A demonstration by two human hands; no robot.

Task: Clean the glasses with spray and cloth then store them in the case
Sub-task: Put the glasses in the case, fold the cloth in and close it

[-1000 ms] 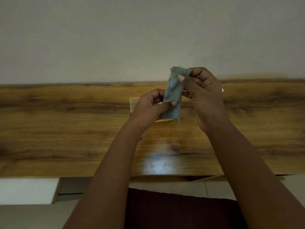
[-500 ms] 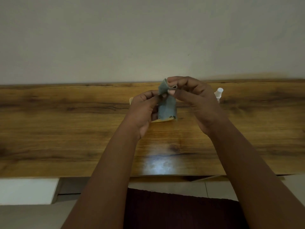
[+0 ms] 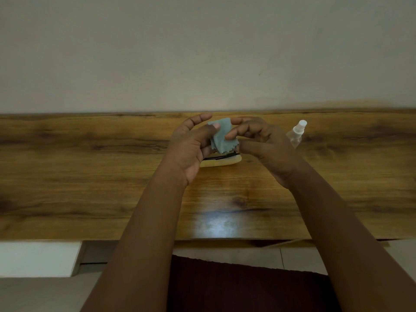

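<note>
A small grey-blue cloth (image 3: 221, 136), folded over, sits between both hands above the wooden table (image 3: 90, 176). My left hand (image 3: 191, 147) pins it with the thumb. The fingertips of my right hand (image 3: 263, 145) pinch its right edge. Under the hands lies a pale yellow glasses case (image 3: 219, 163), open, with the dark frame of the glasses (image 3: 221, 156) showing in it; most of both is hidden. A clear spray bottle (image 3: 296, 134) with a white cap stands to the right of my right hand, near the wall.
The table runs along a plain wall (image 3: 202, 52). Its front edge is close to my body, with a dark red cloth (image 3: 236, 287) below it. A white block (image 3: 38, 258) sits low at the left, under the table edge.
The cloth, held up as a long strip a second ago, has been folded smaller and lowered. Both hands dropped closer to the case, and the right hand moved off the spray bottle.
</note>
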